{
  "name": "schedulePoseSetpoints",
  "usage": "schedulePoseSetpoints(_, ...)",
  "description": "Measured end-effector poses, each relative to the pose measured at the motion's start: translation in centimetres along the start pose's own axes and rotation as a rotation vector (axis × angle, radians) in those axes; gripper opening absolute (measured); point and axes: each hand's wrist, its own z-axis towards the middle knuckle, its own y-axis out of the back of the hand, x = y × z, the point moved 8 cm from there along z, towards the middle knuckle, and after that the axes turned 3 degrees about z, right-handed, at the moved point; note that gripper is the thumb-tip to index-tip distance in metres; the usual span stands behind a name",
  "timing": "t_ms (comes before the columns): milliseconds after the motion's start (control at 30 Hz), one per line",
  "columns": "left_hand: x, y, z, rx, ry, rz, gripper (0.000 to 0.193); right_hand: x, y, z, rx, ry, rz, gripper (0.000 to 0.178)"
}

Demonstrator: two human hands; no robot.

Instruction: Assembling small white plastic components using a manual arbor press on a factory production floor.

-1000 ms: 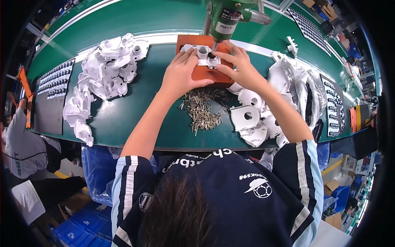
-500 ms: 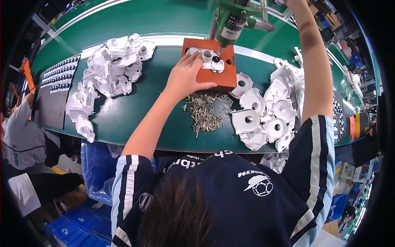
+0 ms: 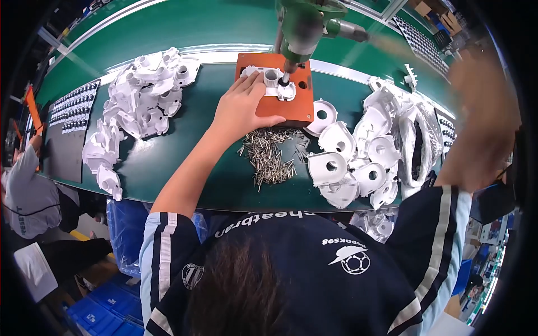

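Note:
My left hand (image 3: 241, 106) lies over a white plastic part (image 3: 270, 77) with a round collar, which sits on an orange fixture block (image 3: 280, 109). Its fingertips hold the part's left side down, and the thumb stretches along the block's near edge. Directly above the part stands a green press (image 3: 302, 33). The tip of its ram (image 3: 288, 70) meets a small black piece (image 3: 284, 82) at the part's right side. My right hand (image 3: 476, 84) is smeared by motion at the right, beyond the end of the press's side lever (image 3: 350, 31); its fingers and grip cannot be made out.
Loose metal pins (image 3: 268, 159) lie in front of the block. White shaped parts (image 3: 143, 92) are heaped on the left, and rounded white covers (image 3: 370, 151) on the right. Small black pieces stand in rows on a sheet (image 3: 73, 106) at far left. Another person's sleeve (image 3: 25, 162) shows there.
The ram has come down onto the black piece. My right arm has swung down and outward from above, blurring. My left hand keeps its hold on the part; the whole view has shifted slightly.

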Motion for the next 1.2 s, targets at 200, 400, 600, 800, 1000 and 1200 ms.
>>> schedulePoseSetpoints(200, 1.0, 1.1, -1.3, -0.043, -0.008, 0.041, 0.068, -7.5, -7.8, -8.1, 0.786, 0.063, -0.257, 0.028)
schedulePoseSetpoints(400, 4.4, -1.0, 1.0, -0.023, -0.040, 0.197, 0.061, -9.2, 6.4, 0.6, -0.053, 0.062, 0.765, 0.028)
schedulePoseSetpoints(600, 2.4, -1.2, 4.2, 0.383, -0.009, 0.020, 0.057, -26.4, 10.4, 1.7, -0.643, -0.089, 0.781, 0.022)
schedulePoseSetpoints(800, 7.5, 1.6, 5.7, 0.342, 0.181, 0.185, 0.044, -25.8, 6.2, -8.4, -0.401, -0.409, 0.424, 0.034)
schedulePoseSetpoints(1000, 18.4, -1.0, 9.5, -0.009, 0.410, 0.169, 0.048, -29.2, 1.8, -19.3, 0.034, -1.014, -0.544, 0.046)
schedulePoseSetpoints(1200, 15.3, -0.7, 7.7, -0.011, 0.374, -0.098, 0.055, -29.4, -1.1, -20.5, -0.015, -0.899, -0.643, 0.057)
